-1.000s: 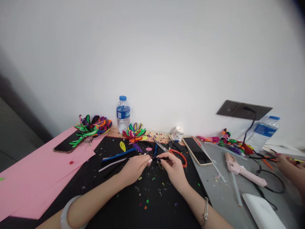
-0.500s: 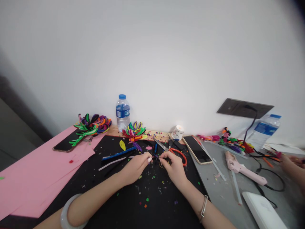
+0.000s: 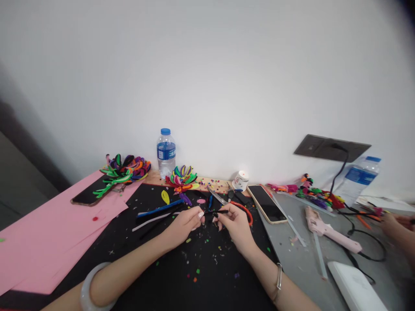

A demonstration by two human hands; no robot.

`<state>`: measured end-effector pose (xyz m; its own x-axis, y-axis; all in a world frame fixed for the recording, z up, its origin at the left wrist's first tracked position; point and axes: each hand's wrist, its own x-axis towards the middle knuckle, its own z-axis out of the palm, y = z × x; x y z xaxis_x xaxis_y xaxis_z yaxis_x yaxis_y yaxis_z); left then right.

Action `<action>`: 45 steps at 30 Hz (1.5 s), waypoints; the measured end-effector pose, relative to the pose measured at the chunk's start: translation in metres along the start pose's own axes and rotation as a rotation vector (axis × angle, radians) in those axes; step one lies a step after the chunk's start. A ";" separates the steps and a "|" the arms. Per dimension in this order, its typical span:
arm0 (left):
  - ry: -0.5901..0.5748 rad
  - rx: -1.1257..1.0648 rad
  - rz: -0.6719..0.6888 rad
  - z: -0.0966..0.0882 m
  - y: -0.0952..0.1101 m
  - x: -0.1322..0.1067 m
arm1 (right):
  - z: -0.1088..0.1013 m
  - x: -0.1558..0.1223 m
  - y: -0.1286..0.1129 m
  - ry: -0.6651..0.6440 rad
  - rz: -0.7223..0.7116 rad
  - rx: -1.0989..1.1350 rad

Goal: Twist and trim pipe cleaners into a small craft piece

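Note:
My left hand (image 3: 183, 225) and my right hand (image 3: 236, 224) meet over the black mat (image 3: 181, 276), each pinching an end of a short black pipe cleaner (image 3: 215, 212) held between their fingertips. Just behind the hands lie a blue pipe cleaner (image 3: 160, 209), a white one (image 3: 147, 222) and orange-handled scissors (image 3: 238, 205). A yellow petal loop (image 3: 165, 197) lies further back on the mat.
Pink paper (image 3: 48, 242) and a phone (image 3: 89, 195) lie left, with pipe-cleaner flowers (image 3: 125, 170) (image 3: 182, 177) and a water bottle (image 3: 165, 153) at the wall. A second phone (image 3: 266, 203), pink glue gun (image 3: 327, 231) and another person's hand (image 3: 394, 226) are right.
Both hands have drawn slightly apart and lifted a little, so the black pipe cleaner now shows between the fingertips. The view has shifted slightly.

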<state>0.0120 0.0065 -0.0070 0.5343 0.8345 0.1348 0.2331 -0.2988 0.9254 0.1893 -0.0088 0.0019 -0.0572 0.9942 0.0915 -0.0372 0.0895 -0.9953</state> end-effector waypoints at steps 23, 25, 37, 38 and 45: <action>0.140 -0.041 -0.056 0.001 -0.001 0.001 | 0.005 -0.004 0.001 0.016 0.022 0.063; 0.152 -0.017 -0.060 0.001 -0.001 0.001 | 0.006 -0.004 0.002 0.018 0.034 0.078; -0.105 -0.309 -0.128 -0.004 0.003 0.001 | -0.005 -0.004 -0.008 -0.040 -0.166 -0.315; -0.153 -0.348 -0.151 -0.005 0.003 0.001 | -0.007 -0.003 -0.009 -0.036 -0.189 -0.324; -0.350 -0.477 -0.240 -0.007 0.005 -0.003 | -0.006 -0.005 -0.008 -0.313 0.080 -0.156</action>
<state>0.0061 0.0058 -0.0002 0.7646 0.6281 -0.1447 0.0348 0.1839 0.9823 0.1963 -0.0145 0.0096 -0.3576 0.9338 -0.0060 0.1316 0.0440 -0.9903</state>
